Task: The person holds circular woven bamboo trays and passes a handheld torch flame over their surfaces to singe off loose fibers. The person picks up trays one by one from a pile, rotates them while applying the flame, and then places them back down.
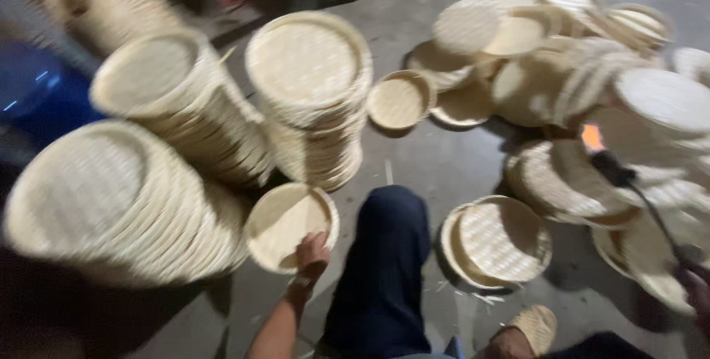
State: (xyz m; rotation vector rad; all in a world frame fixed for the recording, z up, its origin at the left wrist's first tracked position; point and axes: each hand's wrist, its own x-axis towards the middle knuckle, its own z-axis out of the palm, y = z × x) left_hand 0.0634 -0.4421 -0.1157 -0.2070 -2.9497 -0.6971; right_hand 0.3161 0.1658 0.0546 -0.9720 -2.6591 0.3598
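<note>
Looking down from the head view, the left hand (310,250) has its grip closed on the rim of a round woven tray (288,224), which leans against a tall leaning pile of the same trays (118,204) on the floor (436,159). The right hand (695,292) is only partly seen at the frame edge; it seems to hold a dark torch (614,167) with a small flame, but I cannot tell how tight the grip is. The piles tilt much, so pushing the tray could, I think, make them slide. The flame is near a loose heap of trays (562,70) and might scorch them.
</note>
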